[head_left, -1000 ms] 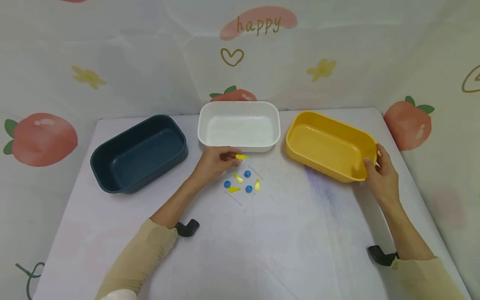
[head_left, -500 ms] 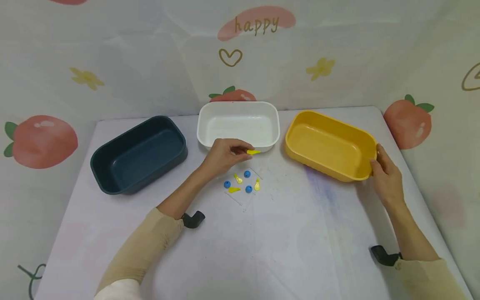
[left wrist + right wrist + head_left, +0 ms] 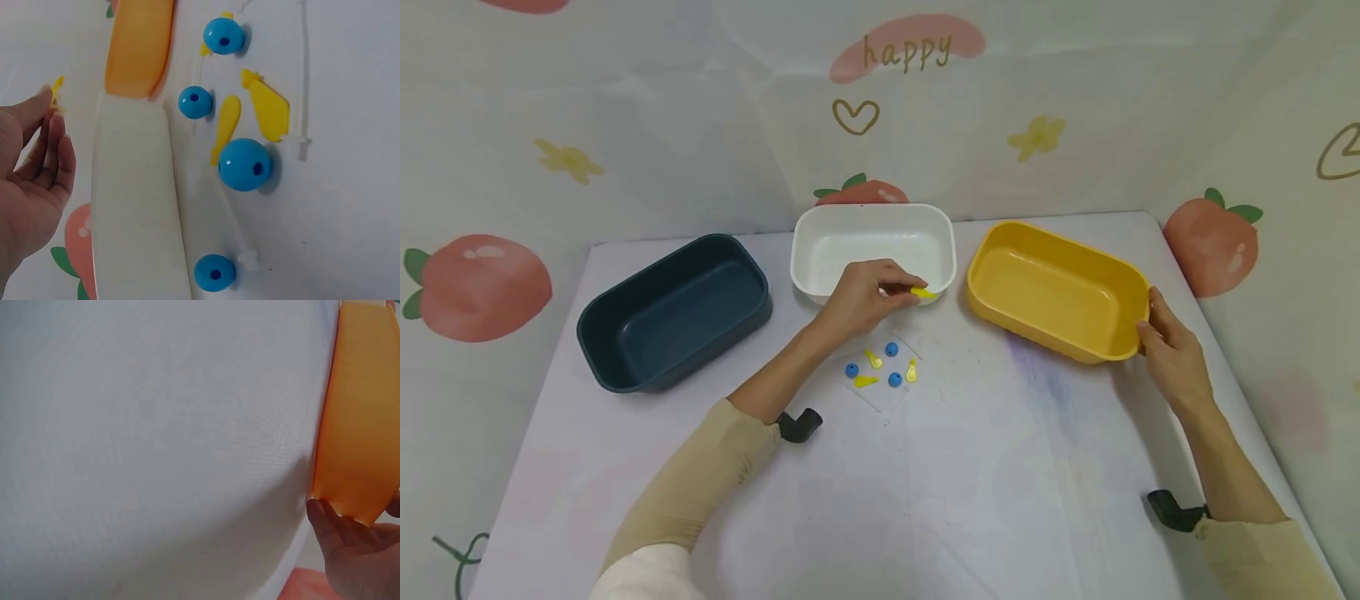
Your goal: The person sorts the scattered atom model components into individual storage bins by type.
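Note:
My left hand (image 3: 865, 292) pinches a small yellow teardrop-shaped piece (image 3: 922, 292) between thumb and fingertips, in front of the white bin (image 3: 797, 275). In the left wrist view, the tip of that piece (image 3: 57, 82) sticks out past the fingers. Below this hand on the table lie similar yellow pieces (image 3: 269, 109), several blue beads (image 3: 245, 159) with holes, and thin whitish sticks (image 3: 234, 215). My right hand (image 3: 1176, 354) grips the right end of the yellow bin (image 3: 1060, 333), thumb on the near side. Part of those fingers is hidden behind the bin in the head view.
A dark teal bin (image 3: 681, 354) stands at the back left, angled inward. The white bin is between it and the yellow one. A white cloth (image 3: 970, 500) covers the table, and a printed fabric backdrop (image 3: 700, 108) hangs close behind the bins.
My left hand has moved up and to the right with the yellow piece, away from the loose pieces. The right hand stays at the yellow bin's end and shifts only slightly.

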Tool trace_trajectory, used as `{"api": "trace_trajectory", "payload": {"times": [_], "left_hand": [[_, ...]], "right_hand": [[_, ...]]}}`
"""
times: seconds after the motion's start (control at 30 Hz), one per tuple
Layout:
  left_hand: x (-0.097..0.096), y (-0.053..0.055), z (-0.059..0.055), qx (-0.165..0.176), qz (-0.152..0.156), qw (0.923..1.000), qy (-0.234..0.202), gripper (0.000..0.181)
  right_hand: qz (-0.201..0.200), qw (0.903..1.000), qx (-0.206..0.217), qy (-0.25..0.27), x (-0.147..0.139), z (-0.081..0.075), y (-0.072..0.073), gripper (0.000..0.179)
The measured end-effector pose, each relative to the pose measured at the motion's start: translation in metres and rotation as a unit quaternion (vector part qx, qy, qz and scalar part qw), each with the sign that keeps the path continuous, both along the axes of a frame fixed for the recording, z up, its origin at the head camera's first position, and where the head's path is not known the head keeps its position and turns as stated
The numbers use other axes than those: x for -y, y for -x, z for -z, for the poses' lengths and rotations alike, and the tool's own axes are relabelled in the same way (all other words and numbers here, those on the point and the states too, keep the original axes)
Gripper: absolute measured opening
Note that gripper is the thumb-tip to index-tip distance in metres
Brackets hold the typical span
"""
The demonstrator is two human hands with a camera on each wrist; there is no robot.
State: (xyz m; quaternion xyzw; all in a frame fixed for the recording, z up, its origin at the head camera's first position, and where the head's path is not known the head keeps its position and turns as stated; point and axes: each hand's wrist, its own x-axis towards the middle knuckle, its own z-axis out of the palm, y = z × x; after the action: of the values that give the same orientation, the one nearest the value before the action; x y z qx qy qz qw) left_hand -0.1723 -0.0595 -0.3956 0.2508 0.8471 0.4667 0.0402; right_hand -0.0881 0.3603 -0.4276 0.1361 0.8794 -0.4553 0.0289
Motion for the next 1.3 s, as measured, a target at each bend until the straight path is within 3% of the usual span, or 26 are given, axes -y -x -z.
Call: {"api": "trace_trajectory", "payload": {"times": [0.4, 0.7, 1.3], "left_hand": [[-0.018, 0.01, -0.01, -0.009, -0.001, 0.9998, 0.016, 0.026], [-0.032, 0.016, -0.016, 0.021, 0.003, 0.9997, -0.009, 0.023], [-0.061, 0.03, -0.016, 0.015, 0.028, 0.9991, -0.027, 0.02]], "right_hand": [[-0.003, 0.9997, -0.023, 0.005, -0.001, 0.003, -0.001, 0.055], [-0.006, 0.9998, -0.018, -0.007, 0.0, 0.001, -0.002, 0.055], [-0.03, 0.9994, -0.011, 0.013, -0.003, 0.001, 0.002, 0.056]]}}
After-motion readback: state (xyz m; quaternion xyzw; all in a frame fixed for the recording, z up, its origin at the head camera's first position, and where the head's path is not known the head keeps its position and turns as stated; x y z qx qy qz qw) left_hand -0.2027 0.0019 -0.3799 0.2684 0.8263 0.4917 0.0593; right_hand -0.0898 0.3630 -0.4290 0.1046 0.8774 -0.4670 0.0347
